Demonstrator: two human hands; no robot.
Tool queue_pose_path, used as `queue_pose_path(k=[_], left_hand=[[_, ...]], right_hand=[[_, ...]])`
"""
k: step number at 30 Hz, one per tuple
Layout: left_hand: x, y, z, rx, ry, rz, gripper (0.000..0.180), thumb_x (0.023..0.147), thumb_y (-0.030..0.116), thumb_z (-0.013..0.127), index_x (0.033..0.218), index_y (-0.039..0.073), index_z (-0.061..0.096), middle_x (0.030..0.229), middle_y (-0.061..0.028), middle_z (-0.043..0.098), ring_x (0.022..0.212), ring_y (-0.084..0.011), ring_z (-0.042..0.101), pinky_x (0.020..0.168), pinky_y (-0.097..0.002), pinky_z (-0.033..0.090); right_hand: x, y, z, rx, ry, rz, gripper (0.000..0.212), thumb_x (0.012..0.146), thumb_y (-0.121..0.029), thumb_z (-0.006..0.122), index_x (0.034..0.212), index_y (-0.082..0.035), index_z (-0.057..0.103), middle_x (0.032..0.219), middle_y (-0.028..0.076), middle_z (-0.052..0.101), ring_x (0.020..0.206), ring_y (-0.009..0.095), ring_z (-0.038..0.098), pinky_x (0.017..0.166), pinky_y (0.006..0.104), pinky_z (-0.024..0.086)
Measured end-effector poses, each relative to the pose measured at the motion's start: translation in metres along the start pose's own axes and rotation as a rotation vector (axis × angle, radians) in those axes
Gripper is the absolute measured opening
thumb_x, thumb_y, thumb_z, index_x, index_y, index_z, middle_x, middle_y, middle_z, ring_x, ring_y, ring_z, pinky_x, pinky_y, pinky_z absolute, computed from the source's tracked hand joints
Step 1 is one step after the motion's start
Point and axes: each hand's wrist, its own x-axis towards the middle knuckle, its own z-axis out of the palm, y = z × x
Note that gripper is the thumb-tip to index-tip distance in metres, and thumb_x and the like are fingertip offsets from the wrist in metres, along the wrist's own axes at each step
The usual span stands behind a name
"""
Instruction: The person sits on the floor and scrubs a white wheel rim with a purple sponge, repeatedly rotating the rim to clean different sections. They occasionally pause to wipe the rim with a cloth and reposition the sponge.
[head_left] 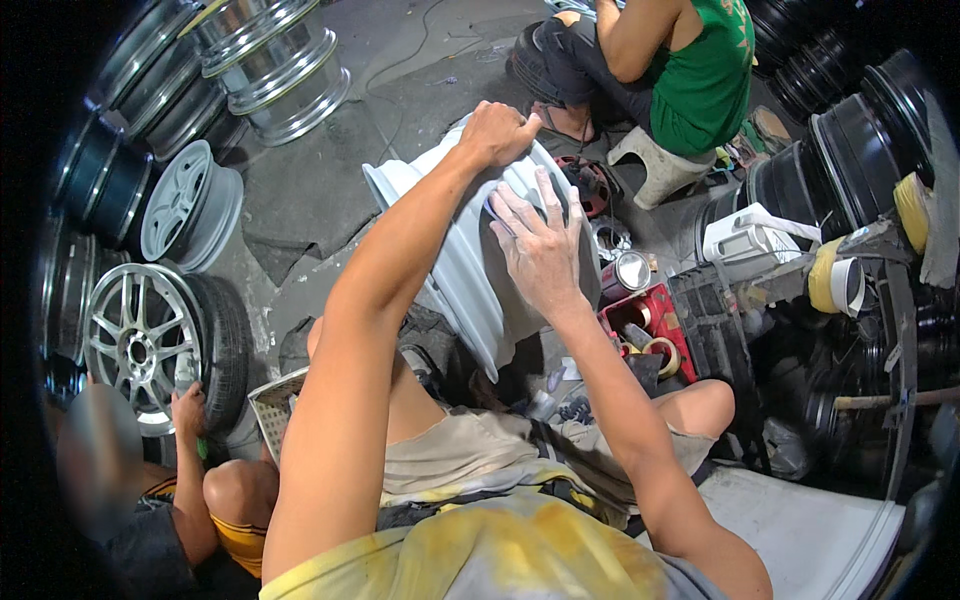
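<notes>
A light grey wheel rim (pixel 455 270) stands tilted in front of me, between my bare legs. My left hand (pixel 497 135) is closed over its far upper edge, the thumb pointing right. Dusted with pale powder, my right hand (pixel 540 245) lies flat against the rim's right side with its fingers spread. A small purple edge (pixel 491 207) shows beside the right fingertips; what it belongs to is mostly hidden under the hand. The rim's far side is out of sight.
Right of the rim stand an open can (pixel 627 274) and a red crate (pixel 665 322) with tape rolls. At left, a co-worker's hand (pixel 187 410) touches a spoked wheel (pixel 140 345). Another person (pixel 700 80) sits on a stool (pixel 660 165). Stacked rims (pixel 275 75) line the sides.
</notes>
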Motion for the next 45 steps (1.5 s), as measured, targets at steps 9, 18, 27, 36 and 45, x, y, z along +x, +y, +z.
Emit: queue_pose_path(k=[9, 18, 27, 36, 45], left_hand=[[-0.002, -0.049, -0.038, 0.186, -0.113, 0.096, 0.063, 0.112, 0.046, 0.035, 0.119, -0.008, 0.066, 0.129, -0.0328, 0.062, 0.12, -0.0434, 0.061, 0.102, -0.0511, 0.049], [-0.197, 0.071, -0.043, 0.42, -0.315, 0.44, 0.085, 0.105, 0.064, 0.045, 0.154, -0.005, 0.043, 0.161, -0.0318, 0.038, 0.153, -0.0416, 0.036, 0.127, -0.0481, 0.027], [-0.179, 0.072, -0.062, 0.513, -0.253, 0.086, 0.091, 0.105, 0.065, 0.043, 0.153, -0.012, 0.04, 0.164, -0.0307, 0.035, 0.154, -0.0426, 0.032, 0.128, -0.0519, 0.023], [-0.233, 0.107, -0.044, 0.425, -0.352, 0.23, 0.1, 0.102, 0.069, 0.044, 0.155, -0.015, 0.034, 0.168, -0.0308, 0.026, 0.159, -0.0411, 0.022, 0.13, -0.0522, 0.016], [-0.223, 0.15, -0.073, 0.653, -0.373, 0.071, 0.086, 0.102, 0.063, 0.051, 0.138, -0.015, 0.058, 0.147, -0.0354, 0.053, 0.144, -0.0438, 0.047, 0.126, -0.0614, 0.019]], right_hand=[[-0.127, 0.006, -0.06, 0.164, -0.016, 0.3, 0.039, 0.105, -0.021, 0.06, 0.143, -0.016, 0.066, 0.147, 0.011, 0.061, 0.141, 0.036, 0.049, 0.118, 0.049, 0.038], [-0.129, 0.034, -0.011, 0.316, 0.128, 0.479, 0.039, 0.101, -0.014, 0.065, 0.139, -0.008, 0.066, 0.103, 0.017, 0.055, 0.094, 0.034, 0.058, 0.088, 0.047, 0.048], [-0.127, 0.037, -0.013, 0.307, 0.079, 0.435, 0.035, 0.094, -0.015, 0.073, 0.128, -0.007, 0.071, 0.102, 0.017, 0.056, 0.096, 0.035, 0.06, 0.086, 0.0476, 0.049], [-0.1, 0.026, -0.025, 0.245, 0.101, 0.289, 0.036, 0.091, -0.012, 0.076, 0.126, -0.006, 0.073, 0.092, 0.013, 0.052, 0.086, 0.03, 0.057, 0.079, 0.0448, 0.048], [-0.021, 0.013, -0.006, 0.247, 0.148, 0.078, 0.029, 0.088, -0.017, 0.08, 0.116, -0.012, 0.077, 0.088, 0.008, 0.056, 0.083, 0.028, 0.058, 0.077, 0.0412, 0.045]])
